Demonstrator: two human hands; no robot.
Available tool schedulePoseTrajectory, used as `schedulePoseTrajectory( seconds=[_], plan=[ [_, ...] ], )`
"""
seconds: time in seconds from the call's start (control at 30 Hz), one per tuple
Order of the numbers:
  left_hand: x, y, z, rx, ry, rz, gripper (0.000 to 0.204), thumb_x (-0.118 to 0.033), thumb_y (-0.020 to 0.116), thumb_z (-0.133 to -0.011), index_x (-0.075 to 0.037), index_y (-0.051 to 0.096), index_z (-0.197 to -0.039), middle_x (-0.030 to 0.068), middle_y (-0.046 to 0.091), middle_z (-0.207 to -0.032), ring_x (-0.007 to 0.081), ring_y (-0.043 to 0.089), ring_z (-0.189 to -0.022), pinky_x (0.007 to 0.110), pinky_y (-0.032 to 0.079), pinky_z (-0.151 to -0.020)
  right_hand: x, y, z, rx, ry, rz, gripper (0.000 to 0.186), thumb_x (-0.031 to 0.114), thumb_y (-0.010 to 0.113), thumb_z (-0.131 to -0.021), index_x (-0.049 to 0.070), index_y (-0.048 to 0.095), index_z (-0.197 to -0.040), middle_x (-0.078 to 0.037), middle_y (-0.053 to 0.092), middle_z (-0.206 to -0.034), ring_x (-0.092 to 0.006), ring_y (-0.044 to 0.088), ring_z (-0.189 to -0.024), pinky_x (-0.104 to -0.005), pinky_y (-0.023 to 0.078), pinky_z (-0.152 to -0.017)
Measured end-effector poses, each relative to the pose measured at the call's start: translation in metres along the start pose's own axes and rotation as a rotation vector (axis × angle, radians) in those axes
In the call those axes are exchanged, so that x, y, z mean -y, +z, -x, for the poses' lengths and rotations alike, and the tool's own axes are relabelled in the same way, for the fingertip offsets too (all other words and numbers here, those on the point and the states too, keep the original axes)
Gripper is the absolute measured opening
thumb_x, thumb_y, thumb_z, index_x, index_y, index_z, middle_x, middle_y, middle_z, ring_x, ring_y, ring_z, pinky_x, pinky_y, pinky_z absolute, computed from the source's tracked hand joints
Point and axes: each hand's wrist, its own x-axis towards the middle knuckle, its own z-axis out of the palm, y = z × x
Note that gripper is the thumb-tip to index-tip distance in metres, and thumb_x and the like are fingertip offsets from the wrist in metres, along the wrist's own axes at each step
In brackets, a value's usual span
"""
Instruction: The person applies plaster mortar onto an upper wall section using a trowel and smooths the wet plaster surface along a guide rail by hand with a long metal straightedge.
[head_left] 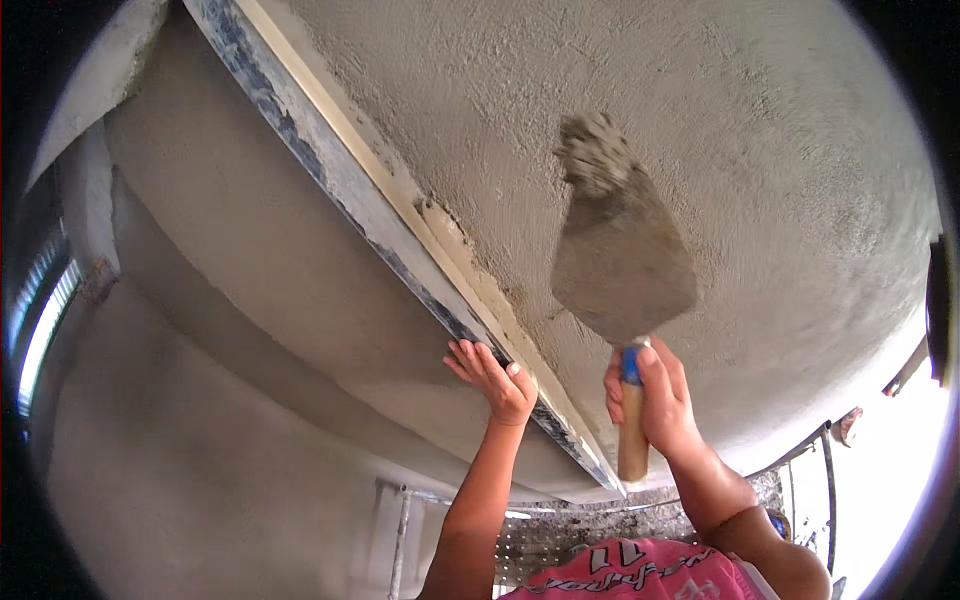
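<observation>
My right hand is wrapped round the wooden handle of a trowel. Its broad, mortar-smeared blade points away from me, and a lump of wet grey mortar clings near the tip. The blade is held before a rough plastered surface; whether they touch I cannot tell. My left hand lies with fingers stretched out against the face of a long, mortar-stained straightedge. That bar runs diagonally along the edge of the plaster, with fresh mortar beside it.
Smoother plastered wall spreads left and below the bar. A window opening is at far left. Near the bottom stand a metal pole and a perforated platform. Bright daylight and dark frame bars show at right.
</observation>
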Motion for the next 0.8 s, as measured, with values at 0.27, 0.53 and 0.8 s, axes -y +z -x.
schedulePoseTrajectory(
  seconds=[0.27,0.53,0.8],
  plan=[
    [-0.003,0.000,0.001,0.028,0.005,0.007,0.064,-0.022,0.035,-0.104,0.006,0.016,-0.158,0.0312,0.011,-0.164,0.0513,0.009,-0.152,0.070,0.004,-0.119,0.025,0.043,-0.088,-0.105,-0.578,1.153,0.025,0.025,0.060,-0.099,0.002,0.051,-0.101,-0.021,0.066,-0.072,-0.0417,0.067,-0.066,-0.0459,0.053,-0.055],
    [-0.002,0.001,0.004,0.022,0.011,-0.009,0.063,-0.022,0.035,-0.104,0.006,0.018,-0.157,0.0320,0.012,-0.164,0.0512,0.010,-0.152,0.071,0.006,-0.118,0.050,0.051,-0.096,0.190,-0.497,1.194,0.031,0.030,0.059,-0.100,0.000,0.051,-0.098,-0.026,0.065,-0.071,-0.0454,0.067,-0.069,-0.0521,0.054,-0.060],
    [0.004,0.000,0.007,0.043,0.023,-0.038,0.064,-0.022,0.035,-0.103,0.006,0.017,-0.158,0.0323,0.011,-0.164,0.0518,0.009,-0.152,0.071,0.005,-0.118,0.051,0.043,-0.093,0.315,-0.359,1.034,0.034,0.031,0.056,-0.101,-0.002,0.051,-0.105,-0.031,0.064,-0.075,-0.0509,0.065,-0.077,-0.0556,0.051,-0.066]
  ],
)
